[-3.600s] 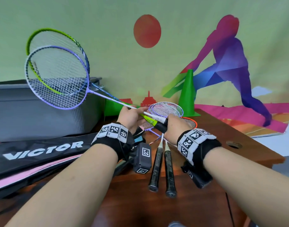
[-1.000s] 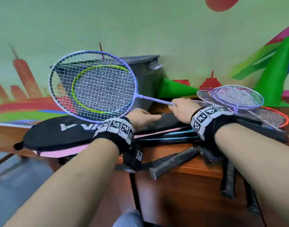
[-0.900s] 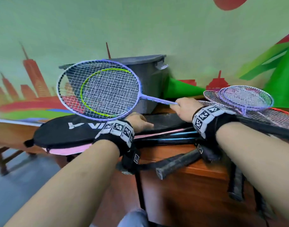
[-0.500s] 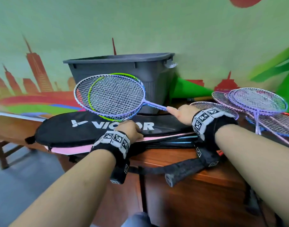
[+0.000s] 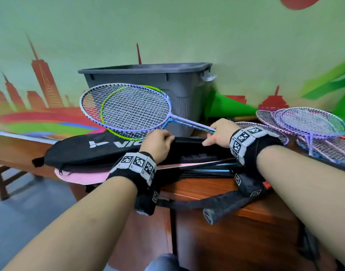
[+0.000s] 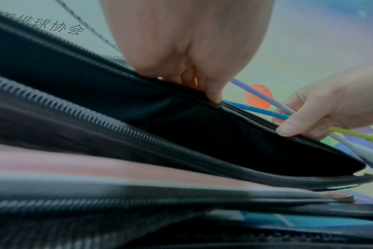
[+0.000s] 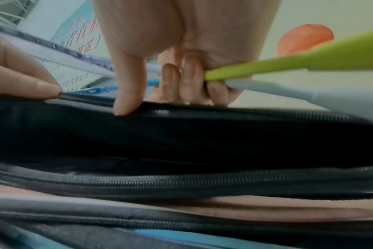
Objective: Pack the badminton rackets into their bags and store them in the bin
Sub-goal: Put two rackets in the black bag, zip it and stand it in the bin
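Head view: right hand point(image 5: 219, 133) is gripping 2 rackets point(image 5: 128, 110) by their shafts, heads stacked and pointing toward 10 o'clock, hanging over the black bag point(image 5: 85, 151). Left hand point(image 5: 159, 142) is pinching the bag's upper zipper edge. Since 0.5 s ago the flap is lifting open and the rackets are coming lower. Grey bin point(image 5: 148, 79) is sitting at 12 o'clock behind them; more rackets point(image 5: 308, 126) are lying at 2 o'clock on the table point(image 5: 246, 222).

Left wrist: fingertips point(image 6: 213, 96) are curling on the zipper edge, and the mouth is gaping dark below.

Right wrist: fingers point(image 7: 187, 79) are wrapping the green and pale shafts, with 1 finger pressing on the bag edge.

Judgement: opening is ready, and insertion is coming next.
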